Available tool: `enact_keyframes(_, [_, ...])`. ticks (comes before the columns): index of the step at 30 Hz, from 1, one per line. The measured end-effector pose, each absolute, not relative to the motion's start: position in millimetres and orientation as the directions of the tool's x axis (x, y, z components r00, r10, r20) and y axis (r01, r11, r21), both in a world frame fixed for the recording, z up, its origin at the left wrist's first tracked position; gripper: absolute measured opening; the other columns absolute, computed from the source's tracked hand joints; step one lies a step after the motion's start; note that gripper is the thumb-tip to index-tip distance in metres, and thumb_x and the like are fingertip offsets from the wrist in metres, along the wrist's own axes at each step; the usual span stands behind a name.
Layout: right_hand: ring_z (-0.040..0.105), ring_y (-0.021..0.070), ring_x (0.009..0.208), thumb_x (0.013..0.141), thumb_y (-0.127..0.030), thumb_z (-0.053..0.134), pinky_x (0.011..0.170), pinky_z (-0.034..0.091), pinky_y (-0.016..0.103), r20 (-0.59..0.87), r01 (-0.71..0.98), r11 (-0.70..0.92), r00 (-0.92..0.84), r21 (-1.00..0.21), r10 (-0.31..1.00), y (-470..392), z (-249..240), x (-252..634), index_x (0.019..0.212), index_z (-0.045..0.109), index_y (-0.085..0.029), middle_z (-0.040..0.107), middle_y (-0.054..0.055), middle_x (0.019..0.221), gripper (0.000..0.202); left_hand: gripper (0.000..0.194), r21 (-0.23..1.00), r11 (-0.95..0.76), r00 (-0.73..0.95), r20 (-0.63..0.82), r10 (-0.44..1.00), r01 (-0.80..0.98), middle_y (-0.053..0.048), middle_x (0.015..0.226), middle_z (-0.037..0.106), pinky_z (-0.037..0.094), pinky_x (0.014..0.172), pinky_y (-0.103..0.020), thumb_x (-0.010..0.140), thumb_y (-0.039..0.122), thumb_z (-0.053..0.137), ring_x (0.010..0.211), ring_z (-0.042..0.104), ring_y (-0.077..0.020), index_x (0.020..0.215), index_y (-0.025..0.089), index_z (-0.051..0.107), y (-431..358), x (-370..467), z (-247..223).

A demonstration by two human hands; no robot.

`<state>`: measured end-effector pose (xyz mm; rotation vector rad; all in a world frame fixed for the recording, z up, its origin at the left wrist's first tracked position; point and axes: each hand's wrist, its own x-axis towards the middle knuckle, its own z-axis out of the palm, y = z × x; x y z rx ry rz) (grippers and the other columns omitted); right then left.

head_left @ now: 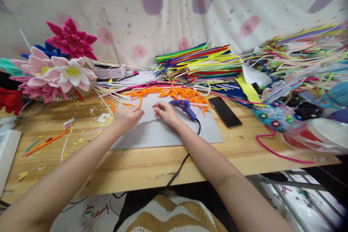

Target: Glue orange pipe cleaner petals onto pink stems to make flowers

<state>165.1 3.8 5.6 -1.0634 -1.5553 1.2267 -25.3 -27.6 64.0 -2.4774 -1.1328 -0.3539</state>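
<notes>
Over the grey cutting mat (152,136), a thin pale strand (148,112) runs between my two hands; its exact kind is too fine to make out. My left hand (127,118) is closed on its left end, fingers pressed together. At the other end my right hand (165,114) pinches it between thumb and fingertips. Just beyond the left hand lies an orange pipe-cleaner piece (142,95). A heap of bent orange pipe cleaners (187,94) spreads along the mat's back edge. The blue glue gun (185,106) rests right of my right hand.
A black phone (225,111) lies right of the mat. The glue gun's cord (181,166) hangs over the table's front edge. Bundles of coloured pipe cleaners (201,59) line the back. Pipe-cleaner flowers (72,72) stand at left, a plastic tub (320,134) at right.
</notes>
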Motion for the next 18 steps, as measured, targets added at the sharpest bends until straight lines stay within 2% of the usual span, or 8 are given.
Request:
enact_keyframes(3, [0.051,0.0075,0.050,0.075,-0.037,0.052,0.044,0.039,0.018,0.068,0.076,0.094,-0.300,-0.993,0.952,2,7,164,0.092,0.055,-0.018,0.060,-0.001,0.066,0.026,0.030,-0.214,-0.588,0.621,0.379,0.686,0.780,-0.005,0.074,0.066,0.035,0.054,-0.027,0.085,0.028,0.038,0.070,0.059,-0.0159,0.076,0.021,0.066,-26,-27,63])
enact_keyframes(7, [0.055,0.0091,0.057,0.076,-0.047,0.049,0.046,0.040,0.018,0.027,0.092,0.054,-0.274,-0.994,0.961,2,6,158,0.087,0.056,-0.018,0.062,0.001,0.070,0.031,0.032,-0.174,-0.584,0.600,0.391,0.698,0.792,-0.006,0.071,0.065,0.034,0.054,-0.027,0.084,0.029,0.038,0.069,0.060,-0.0166,0.072,0.020,0.066,-27,-25,64])
enact_keyframes(10, [0.053,0.0080,0.055,0.072,-0.040,0.056,0.051,0.039,0.019,0.091,0.116,0.121,-0.236,-0.986,0.968,4,3,152,0.087,0.056,-0.018,0.057,-0.003,0.060,0.027,0.031,-0.162,-0.576,0.588,0.396,0.706,0.801,-0.006,0.069,0.065,0.031,0.051,-0.027,0.084,0.029,0.040,0.066,0.059,-0.0167,0.070,0.018,0.065,-30,-20,66])
enact_keyframes(14, [0.049,0.0070,0.050,0.066,-0.030,0.061,0.052,0.037,0.019,0.158,0.066,0.176,-0.215,-0.982,0.964,5,4,151,0.086,0.053,-0.017,0.049,-0.008,0.052,0.025,0.031,-0.182,-0.563,0.584,0.395,0.709,0.806,-0.006,0.067,0.064,0.029,0.050,-0.027,0.084,0.027,0.040,0.064,0.059,-0.0160,0.069,0.017,0.065,-32,-14,65])
enact_keyframes(18, [0.045,0.0069,0.044,0.071,-0.045,0.054,0.045,0.034,0.019,0.019,-0.016,0.016,-0.223,-1.000,0.975,1,13,153,0.086,0.049,-0.018,0.052,-0.006,0.053,0.031,0.030,-0.190,-0.553,0.573,0.448,0.686,0.811,-0.005,0.068,0.064,0.029,0.051,-0.027,0.084,0.028,0.040,0.064,0.058,-0.0157,0.070,0.018,0.065,-30,-13,60])
